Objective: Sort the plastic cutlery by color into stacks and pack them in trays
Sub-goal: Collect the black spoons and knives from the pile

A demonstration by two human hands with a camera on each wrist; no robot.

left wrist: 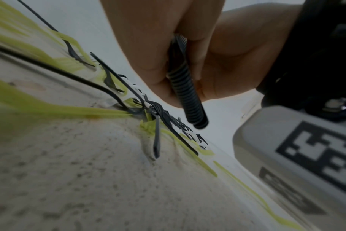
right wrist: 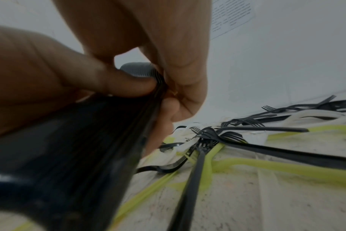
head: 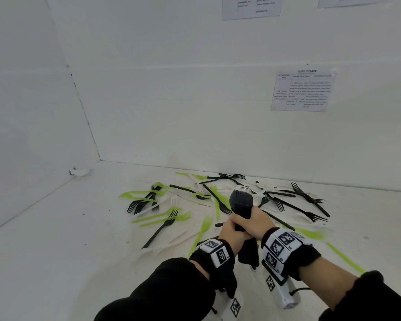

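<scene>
A thick stack of black forks (head: 240, 202) stands nearly upright above the table, tines up. My left hand (head: 230, 230) grips its handles from the left and my right hand (head: 258, 220) wraps them from the right. In the left wrist view the stack (left wrist: 185, 87) shows edge-on between curled fingers. In the right wrist view my thumb presses on the stack (right wrist: 93, 140). Loose black forks (head: 303, 208), green forks (head: 203, 229) and white forks (head: 173, 201) lie scattered and crossed on the white table (head: 56, 251). No tray is in view.
White walls close the table at the back and on the left. Printed sheets (head: 303, 91) hang on the back wall. A small white fitting (head: 79, 171) sits in the left corner. More green forks (head: 345, 258) lie to the right of my right wrist.
</scene>
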